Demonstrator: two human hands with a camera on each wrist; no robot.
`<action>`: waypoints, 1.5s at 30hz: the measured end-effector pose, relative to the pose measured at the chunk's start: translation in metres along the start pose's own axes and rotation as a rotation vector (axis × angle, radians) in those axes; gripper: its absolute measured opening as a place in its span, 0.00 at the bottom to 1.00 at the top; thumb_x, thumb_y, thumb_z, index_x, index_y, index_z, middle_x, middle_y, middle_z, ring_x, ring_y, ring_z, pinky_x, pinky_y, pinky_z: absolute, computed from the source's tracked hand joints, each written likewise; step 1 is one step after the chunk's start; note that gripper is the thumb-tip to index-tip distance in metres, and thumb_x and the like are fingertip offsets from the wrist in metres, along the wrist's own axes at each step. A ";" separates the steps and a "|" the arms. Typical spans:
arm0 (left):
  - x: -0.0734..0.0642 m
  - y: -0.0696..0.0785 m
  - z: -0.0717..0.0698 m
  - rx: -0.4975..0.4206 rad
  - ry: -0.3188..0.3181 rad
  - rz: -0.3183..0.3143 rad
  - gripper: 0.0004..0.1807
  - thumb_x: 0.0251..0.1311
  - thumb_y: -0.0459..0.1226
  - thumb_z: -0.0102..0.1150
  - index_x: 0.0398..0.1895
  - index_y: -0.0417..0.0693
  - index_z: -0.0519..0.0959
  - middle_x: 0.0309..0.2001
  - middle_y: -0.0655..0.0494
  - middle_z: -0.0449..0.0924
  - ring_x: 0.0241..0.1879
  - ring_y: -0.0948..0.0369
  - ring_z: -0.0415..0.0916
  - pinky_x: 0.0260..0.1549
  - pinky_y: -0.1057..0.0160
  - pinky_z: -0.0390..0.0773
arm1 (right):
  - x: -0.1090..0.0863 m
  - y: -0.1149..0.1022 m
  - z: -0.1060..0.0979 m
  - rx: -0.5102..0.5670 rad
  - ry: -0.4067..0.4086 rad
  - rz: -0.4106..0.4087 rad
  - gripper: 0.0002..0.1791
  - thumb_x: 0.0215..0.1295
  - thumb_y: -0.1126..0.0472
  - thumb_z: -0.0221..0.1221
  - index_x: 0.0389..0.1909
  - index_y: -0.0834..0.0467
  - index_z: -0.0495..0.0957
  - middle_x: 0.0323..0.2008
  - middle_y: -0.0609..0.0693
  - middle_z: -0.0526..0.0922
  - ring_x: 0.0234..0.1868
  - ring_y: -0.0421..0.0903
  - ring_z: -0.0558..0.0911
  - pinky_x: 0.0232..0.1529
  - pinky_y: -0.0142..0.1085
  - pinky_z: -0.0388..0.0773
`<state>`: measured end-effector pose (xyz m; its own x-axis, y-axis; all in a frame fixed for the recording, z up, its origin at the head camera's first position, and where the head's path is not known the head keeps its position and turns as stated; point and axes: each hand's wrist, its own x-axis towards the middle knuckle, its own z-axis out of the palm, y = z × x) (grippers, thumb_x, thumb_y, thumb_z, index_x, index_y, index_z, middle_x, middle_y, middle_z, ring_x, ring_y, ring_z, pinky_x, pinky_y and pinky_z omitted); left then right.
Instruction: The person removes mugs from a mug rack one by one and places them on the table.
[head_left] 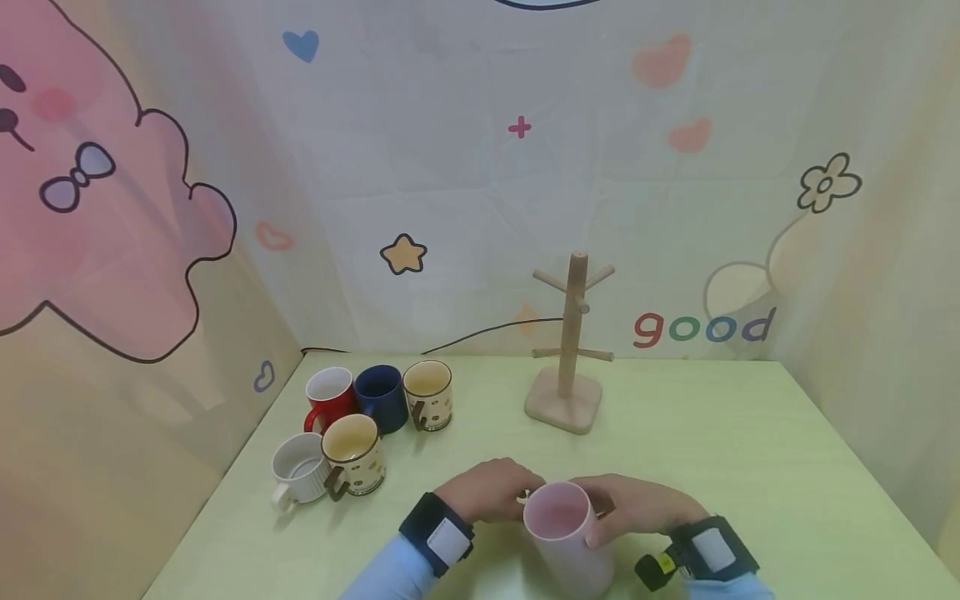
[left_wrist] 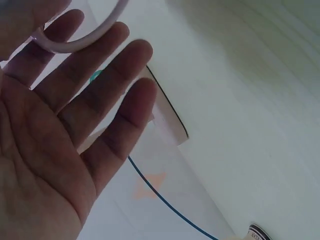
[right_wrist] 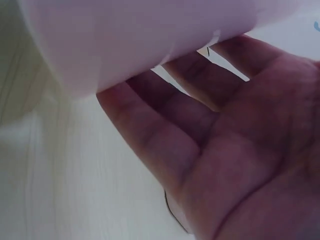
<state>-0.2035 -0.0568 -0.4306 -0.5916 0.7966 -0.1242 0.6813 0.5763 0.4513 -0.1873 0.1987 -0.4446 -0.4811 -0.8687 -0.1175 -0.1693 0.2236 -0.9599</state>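
Observation:
A tall pink mug (head_left: pixel 573 554) tilts slightly at the front of the table, its mouth towards the head camera. My left hand (head_left: pixel 491 490) pinches its handle (left_wrist: pixel 82 44) at the fingertips, with the other fingers fairly straight in the left wrist view. From the other side my right hand (head_left: pixel 641 504) holds the mug's body, thumb on the near side and fingers behind. The right wrist view shows those fingers (right_wrist: pixel 155 135) against the smooth pink wall. Whether the mug's base touches the table, I cannot tell.
A wooden mug tree (head_left: pixel 570 333) with bare pegs stands behind the hands. At the left are a red mug (head_left: pixel 341 407), a blue mug (head_left: pixel 388 412), two cream patterned mugs (head_left: pixel 437 408) and a white ribbed cup (head_left: pixel 303 483). A printed cloth (head_left: pixel 465 167) hangs behind the table.

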 end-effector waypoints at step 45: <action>-0.036 -0.011 -0.006 -0.026 0.357 -0.220 0.10 0.62 0.40 0.66 0.25 0.47 0.86 0.19 0.66 0.74 0.21 0.69 0.67 0.24 0.70 0.69 | -0.016 -0.024 0.017 -0.643 0.715 0.457 0.40 0.65 0.37 0.60 0.66 0.65 0.70 0.61 0.65 0.75 0.64 0.65 0.71 0.61 0.60 0.67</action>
<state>-0.1924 -0.0929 -0.4256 -0.8372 0.5391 0.0920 0.5137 0.7174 0.4705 -0.1609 0.2001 -0.4237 -0.9719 -0.2288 -0.0552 -0.1670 0.8359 -0.5229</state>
